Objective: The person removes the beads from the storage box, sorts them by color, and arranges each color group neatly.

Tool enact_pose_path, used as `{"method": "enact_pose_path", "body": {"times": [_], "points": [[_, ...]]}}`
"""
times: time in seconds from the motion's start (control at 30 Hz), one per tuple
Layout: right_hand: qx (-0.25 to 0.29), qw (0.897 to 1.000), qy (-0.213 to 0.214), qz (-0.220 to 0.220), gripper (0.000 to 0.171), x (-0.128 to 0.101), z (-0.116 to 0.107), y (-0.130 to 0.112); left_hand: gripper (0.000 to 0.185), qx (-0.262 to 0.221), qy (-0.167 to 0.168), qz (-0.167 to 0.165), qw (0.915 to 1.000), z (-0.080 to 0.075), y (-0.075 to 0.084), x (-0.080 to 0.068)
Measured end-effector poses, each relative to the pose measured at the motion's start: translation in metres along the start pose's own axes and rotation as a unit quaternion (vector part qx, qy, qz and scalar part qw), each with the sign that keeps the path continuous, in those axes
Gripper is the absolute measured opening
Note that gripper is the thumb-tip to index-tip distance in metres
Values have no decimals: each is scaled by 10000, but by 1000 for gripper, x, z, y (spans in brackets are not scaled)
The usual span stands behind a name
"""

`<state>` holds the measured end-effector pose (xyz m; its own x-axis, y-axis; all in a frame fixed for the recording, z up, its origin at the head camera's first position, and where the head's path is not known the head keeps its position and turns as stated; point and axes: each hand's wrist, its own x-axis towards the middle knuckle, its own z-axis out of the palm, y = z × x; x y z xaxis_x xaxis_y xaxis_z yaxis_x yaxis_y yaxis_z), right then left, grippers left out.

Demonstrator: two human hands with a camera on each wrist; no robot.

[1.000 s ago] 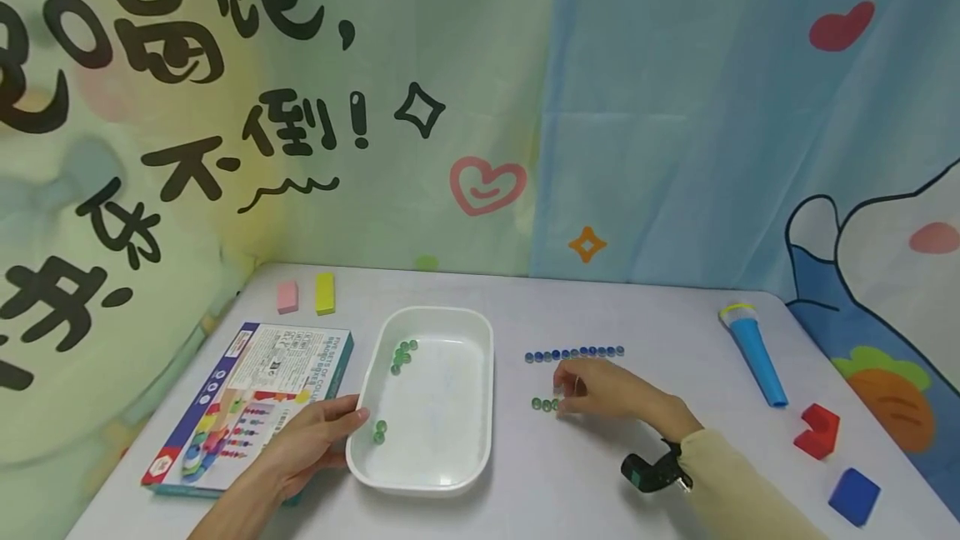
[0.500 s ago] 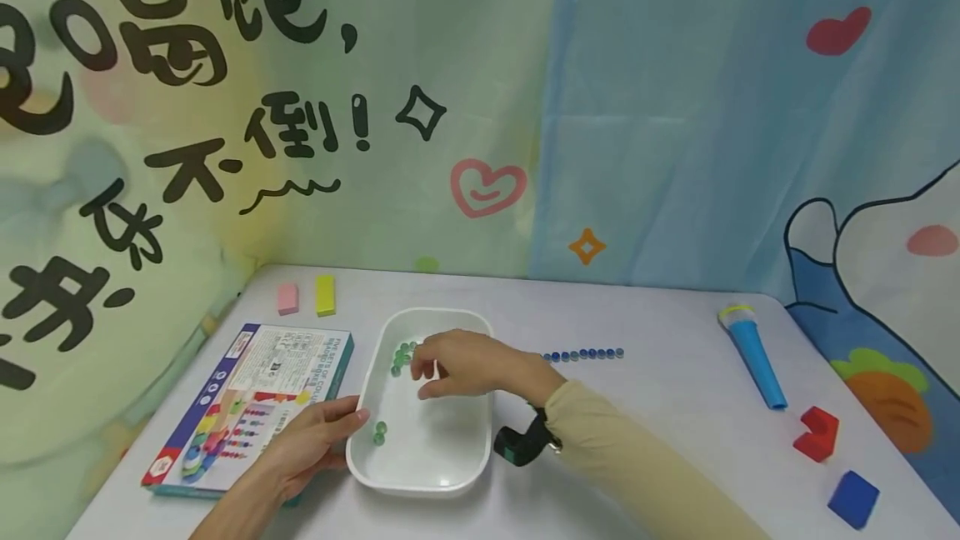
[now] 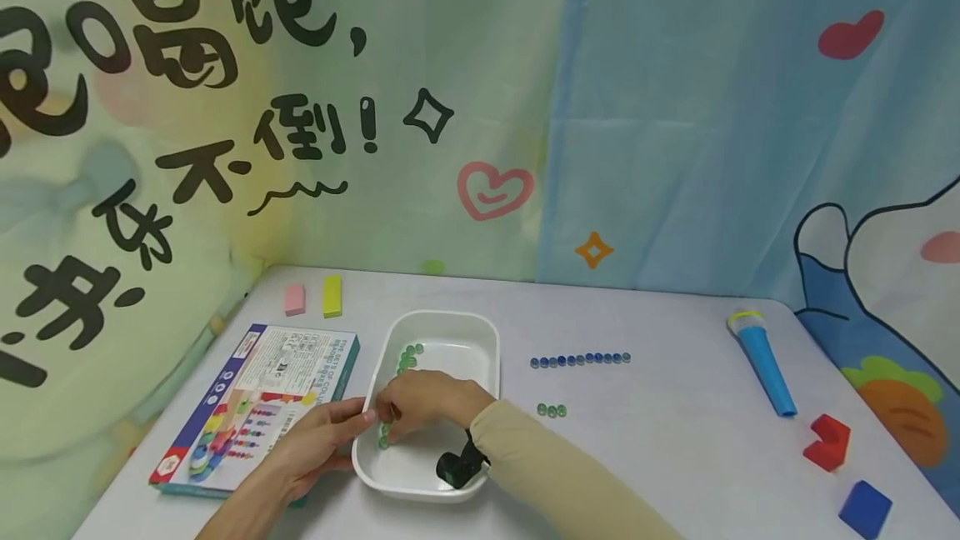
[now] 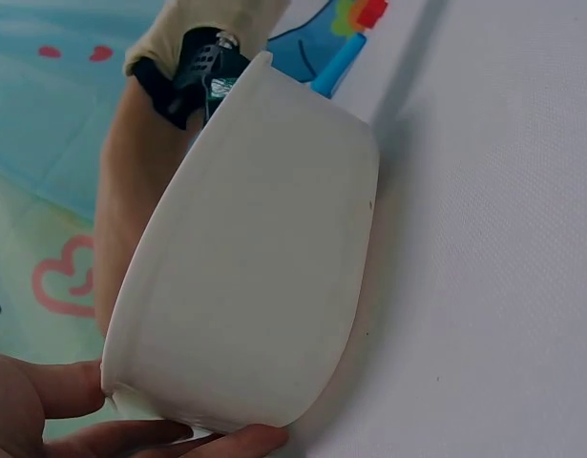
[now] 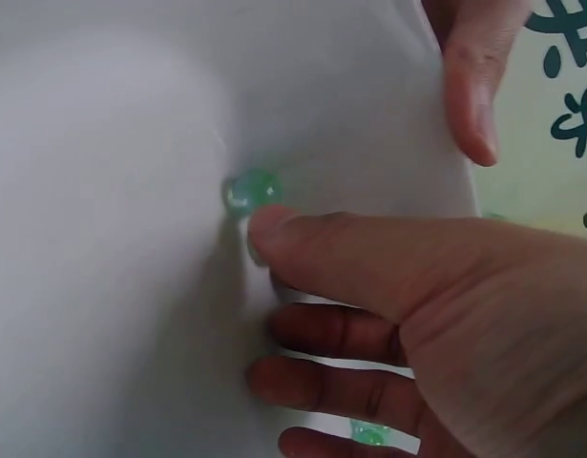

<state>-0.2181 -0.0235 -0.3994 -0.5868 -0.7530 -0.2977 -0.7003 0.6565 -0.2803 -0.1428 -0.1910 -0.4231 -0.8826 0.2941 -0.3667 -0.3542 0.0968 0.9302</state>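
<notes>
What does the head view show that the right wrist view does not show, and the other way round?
Only the head view shows the table with the row of blue beads, three green beads below it, the boxed game, the blue tube, and the left hand holding the white tray by its rim.

Only the right wrist view shows the thumb tip touching one green bead on the tray floor.

Both show the right hand reaching inside the tray among green beads.

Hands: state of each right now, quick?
Left hand: grips the near-left rim of the white tray.
Right hand: inside the tray, fingertip touching a green bead, nothing gripped.
</notes>
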Motion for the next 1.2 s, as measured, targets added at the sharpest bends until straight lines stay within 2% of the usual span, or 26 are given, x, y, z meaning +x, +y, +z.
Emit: {"method": "enact_pose_path", "body": {"times": [0.27,0.43,0.57,0.67,0.77,0.87,1.0,1.2], "points": [[123,9998,131,12,16,3,4,4,69,-11,57,-84,9999,1,0,1],[139,9993,310,-148,9,-7,-7,15,65,-83,64,-117,9999,3,-3,3],[453,9958,687,-395,7,-35,-31,33,62,-27,277,-237,9993,5,-4,3],[841,9900,1040,-459,7,-66,-46,52,62,36,502,-362,9981,8,-5,4],[1057,9839,1401,-339,8,-102,-49,79,61,34,669,-468,9967,9,-5,4],[1162,9795,1646,-81,7,-135,-40,111,58,44,801,-529,9954,10,-3,4],[1191,9781,1685,277,7,-169,-15,147,57,104,962,-581,9936,8,1,3],[1372,9751,1668,508,11,-187,24,172,58,107,844,-489,9952,7,3,1]]}}
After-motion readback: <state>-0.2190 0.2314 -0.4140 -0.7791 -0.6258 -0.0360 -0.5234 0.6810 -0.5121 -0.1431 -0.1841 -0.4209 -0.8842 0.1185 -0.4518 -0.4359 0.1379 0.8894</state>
